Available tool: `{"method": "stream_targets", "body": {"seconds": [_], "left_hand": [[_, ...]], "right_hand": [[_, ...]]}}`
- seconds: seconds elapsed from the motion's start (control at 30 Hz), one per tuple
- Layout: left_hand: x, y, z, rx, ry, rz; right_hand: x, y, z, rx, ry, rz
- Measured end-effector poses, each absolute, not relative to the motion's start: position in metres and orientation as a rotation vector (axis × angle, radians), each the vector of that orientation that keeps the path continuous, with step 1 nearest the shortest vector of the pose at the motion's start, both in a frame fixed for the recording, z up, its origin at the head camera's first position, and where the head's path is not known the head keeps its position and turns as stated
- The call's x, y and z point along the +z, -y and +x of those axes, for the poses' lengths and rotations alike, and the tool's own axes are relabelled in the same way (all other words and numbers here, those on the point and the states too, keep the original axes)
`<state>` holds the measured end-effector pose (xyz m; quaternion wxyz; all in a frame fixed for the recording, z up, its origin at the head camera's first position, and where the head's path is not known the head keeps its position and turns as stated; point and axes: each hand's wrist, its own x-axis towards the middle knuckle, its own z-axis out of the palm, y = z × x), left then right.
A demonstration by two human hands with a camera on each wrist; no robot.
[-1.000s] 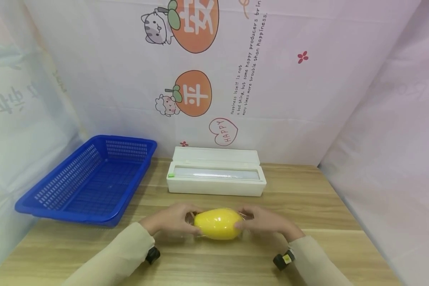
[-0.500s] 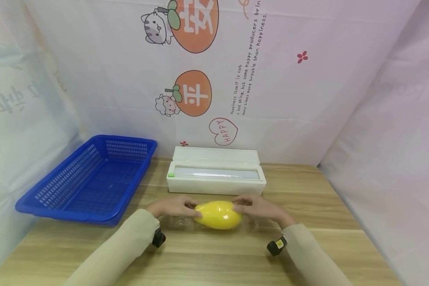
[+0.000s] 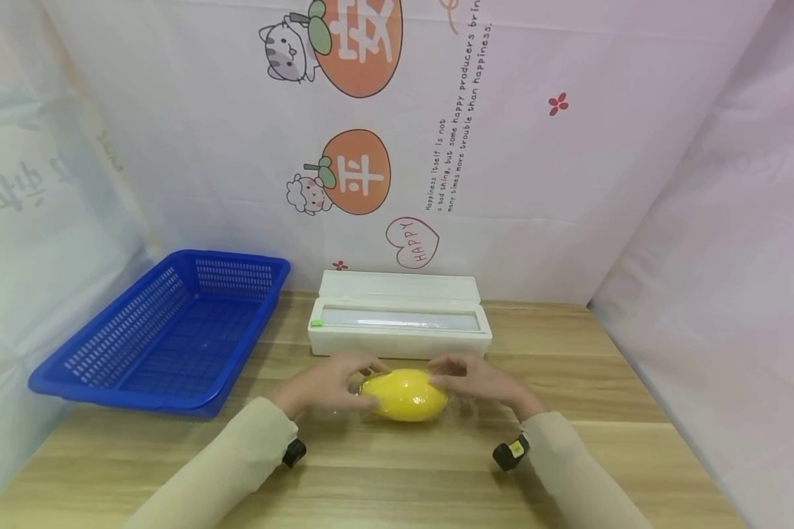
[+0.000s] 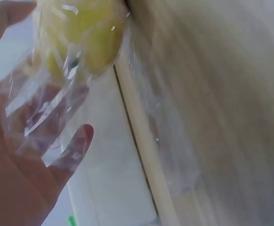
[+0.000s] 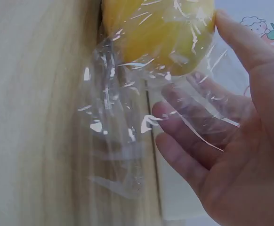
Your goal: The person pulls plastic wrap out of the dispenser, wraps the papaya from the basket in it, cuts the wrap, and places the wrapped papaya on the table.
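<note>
A smooth, shiny yellow fruit (image 3: 406,395), oval with a narrower left end, lies between both hands in front of the white box. Clear plastic film (image 5: 123,89) wraps it, and crinkled film trails loose from both ends. My left hand (image 3: 327,382) holds the narrower end, thumb on the near side and fingers behind. In the left wrist view a small dark tip shows on the fruit, with film draped over the fingers. At the rounder end my right hand (image 3: 479,382) holds the fruit, thumb against its side; its other fingers show through the film.
Behind the fruit stands a white cling film box (image 3: 400,344), lid raised, a green slider (image 3: 316,323) at its left. A blue slotted basket (image 3: 198,338) sits at the left on the wooden table (image 3: 397,477). Printed cloth (image 3: 516,184) walls in the back and sides.
Both hands have carried the fruit a little away from the person, towards the white box. Since half a second ago, the left hand has shifted its fingers at the narrower end.
</note>
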<state>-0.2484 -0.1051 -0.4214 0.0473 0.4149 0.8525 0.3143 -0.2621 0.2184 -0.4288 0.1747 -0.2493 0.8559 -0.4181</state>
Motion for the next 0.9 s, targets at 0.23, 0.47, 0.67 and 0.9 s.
{"method": "stream_targets", "body": {"seconds": [0.23, 0.47, 0.67, 0.9], "left_hand": [[-0.428, 0.1, -0.246, 0.898, -2.692, 1.199], [-0.428, 0.1, -0.244, 0.921, -2.692, 1.162], [-0.432, 0.102, -0.247, 0.994, -2.638, 1.088], [-0.437, 0.106, -0.25, 1.049, -2.546, 1.075]], "right_hand": [[-0.408, -0.212, -0.247, -1.107, -2.637, -0.827], [-0.399, -0.191, -0.229, -0.748, -2.805, -1.014], [-0.407, -0.19, -0.23, -0.761, -2.774, -0.994], [-0.413, -0.198, -0.236, -0.936, -2.595, -0.901]]}}
